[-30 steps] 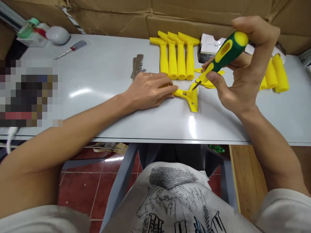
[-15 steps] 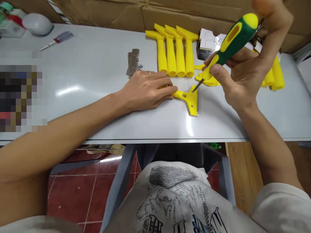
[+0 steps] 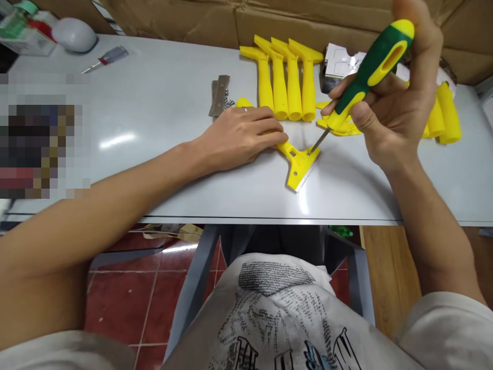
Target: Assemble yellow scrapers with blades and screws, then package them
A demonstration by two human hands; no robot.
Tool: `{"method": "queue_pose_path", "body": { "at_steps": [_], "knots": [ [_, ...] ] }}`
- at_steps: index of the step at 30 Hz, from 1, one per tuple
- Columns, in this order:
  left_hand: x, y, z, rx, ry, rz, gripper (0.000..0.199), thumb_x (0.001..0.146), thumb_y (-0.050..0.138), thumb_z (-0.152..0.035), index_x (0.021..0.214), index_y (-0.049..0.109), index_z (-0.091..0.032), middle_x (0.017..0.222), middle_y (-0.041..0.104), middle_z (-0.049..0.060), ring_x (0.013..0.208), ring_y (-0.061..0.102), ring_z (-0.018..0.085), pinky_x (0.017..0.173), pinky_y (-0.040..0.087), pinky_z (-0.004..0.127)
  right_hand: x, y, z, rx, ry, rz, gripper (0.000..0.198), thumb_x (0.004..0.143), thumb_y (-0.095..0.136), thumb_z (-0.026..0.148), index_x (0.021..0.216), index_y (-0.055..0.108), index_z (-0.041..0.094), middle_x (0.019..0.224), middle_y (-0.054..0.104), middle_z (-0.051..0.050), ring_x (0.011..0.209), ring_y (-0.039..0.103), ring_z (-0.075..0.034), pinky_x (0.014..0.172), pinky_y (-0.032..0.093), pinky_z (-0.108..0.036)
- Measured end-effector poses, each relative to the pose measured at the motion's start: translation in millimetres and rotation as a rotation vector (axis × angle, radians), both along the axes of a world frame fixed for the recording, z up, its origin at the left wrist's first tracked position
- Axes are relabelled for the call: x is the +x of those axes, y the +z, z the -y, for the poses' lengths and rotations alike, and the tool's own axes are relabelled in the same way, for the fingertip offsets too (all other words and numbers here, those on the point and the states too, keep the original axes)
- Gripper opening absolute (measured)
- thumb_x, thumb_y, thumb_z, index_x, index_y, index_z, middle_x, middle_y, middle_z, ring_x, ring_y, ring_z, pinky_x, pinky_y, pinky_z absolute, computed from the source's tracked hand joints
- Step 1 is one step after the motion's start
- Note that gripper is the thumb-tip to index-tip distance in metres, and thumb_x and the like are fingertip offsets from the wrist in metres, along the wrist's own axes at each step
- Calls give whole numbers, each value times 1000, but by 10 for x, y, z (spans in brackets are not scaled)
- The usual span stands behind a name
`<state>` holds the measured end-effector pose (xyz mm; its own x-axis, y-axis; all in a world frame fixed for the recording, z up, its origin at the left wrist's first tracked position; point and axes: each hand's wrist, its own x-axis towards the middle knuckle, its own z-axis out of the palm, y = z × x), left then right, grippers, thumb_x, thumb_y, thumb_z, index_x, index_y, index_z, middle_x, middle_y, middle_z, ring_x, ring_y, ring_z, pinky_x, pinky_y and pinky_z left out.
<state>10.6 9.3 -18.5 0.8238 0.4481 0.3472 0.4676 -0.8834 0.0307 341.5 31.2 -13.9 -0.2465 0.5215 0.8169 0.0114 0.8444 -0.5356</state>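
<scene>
My left hand (image 3: 246, 134) is closed over the handle of a yellow scraper (image 3: 302, 163) and presses it to the table. The scraper's wide head points toward the lower right, with a thin metal blade along its edge and a screw on each side. In my right hand (image 3: 396, 121) is a green and yellow screwdriver (image 3: 372, 72), held at a slant. Its tip meets the upper screw on the scraper head. Left of the yellow handles, a stack of metal blades (image 3: 220, 95) lies with a small heap of screws (image 3: 229, 100) beside it.
Several yellow scraper handles (image 3: 287, 87) lie in a row at the back. Flat yellow pieces (image 3: 342, 127), a white box (image 3: 339, 64) and more yellow handles (image 3: 449, 113) are to the right. Another screwdriver (image 3: 110, 56) and a white rounded object (image 3: 74, 35) sit back left.
The scraper has turned, its head now angled to the lower right. The screwdriver has rolled in my right hand, while its tip stays at the upper screw. The view has shifted slightly.
</scene>
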Motion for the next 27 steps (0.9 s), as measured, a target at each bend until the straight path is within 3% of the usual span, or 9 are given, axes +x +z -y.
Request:
{"method": "queue_pose_path", "body": {
  "at_steps": [3,7,11,13,15,17,19,23,27],
  "knots": [
    [-5,16,1,44,-29,-17,47,130,38,-27,148,82,-28,142,89,12,142,81,36,99,69,49,-18,30,119,-84,-43,66,88,100,85,83,177,50,59,196,32,12,110,83,-19,94,85,-47],
    [3,33,-7,103,-31,-34,47,132,37,-27,147,82,-27,141,89,12,137,83,35,94,68,47,28,71,237,-82,-49,59,95,95,81,96,178,48,63,201,21,15,108,84,-18,88,86,-45],
    [19,42,-25,4,2,-63,42,133,43,-36,149,81,-28,146,88,12,142,78,33,101,69,49,103,153,307,-311,-45,150,74,114,85,66,180,52,64,173,67,12,130,88,-23,119,80,-56],
    [23,37,-29,-39,34,-43,40,134,46,-38,148,81,-28,147,88,11,141,77,32,106,68,51,99,198,310,-181,99,132,79,109,87,75,178,51,63,144,82,13,134,88,-23,115,81,-53],
    [22,31,-26,-61,64,-26,43,135,42,-38,148,81,-26,147,87,12,141,76,31,111,66,53,72,249,318,-90,196,74,83,98,95,82,170,59,62,141,83,16,136,88,-23,109,82,-47],
    [18,37,-17,-70,45,-32,49,135,37,-39,150,81,-23,147,86,14,142,77,33,111,65,55,47,309,352,-327,104,152,67,107,91,71,166,64,57,149,82,16,150,83,-25,122,78,-55],
    [18,61,-3,-96,27,-27,53,134,34,-39,152,81,-22,147,84,15,144,77,35,112,65,57,39,366,406,-398,111,159,54,109,91,64,159,70,60,147,83,17,156,80,-27,125,76,-55],
    [52,142,34,-175,60,-8,50,131,38,-38,146,85,-25,140,85,13,144,77,36,114,64,57,36,411,475,-354,219,134,38,116,88,46,144,74,67,156,78,26,152,82,-25,126,75,-54],
    [95,203,72,-243,93,1,43,129,48,-40,138,88,-25,139,84,13,145,75,37,115,63,56,-19,369,441,-253,129,177,40,116,85,59,152,68,64,148,80,26,138,87,-19,115,77,-42]
  ]
}}
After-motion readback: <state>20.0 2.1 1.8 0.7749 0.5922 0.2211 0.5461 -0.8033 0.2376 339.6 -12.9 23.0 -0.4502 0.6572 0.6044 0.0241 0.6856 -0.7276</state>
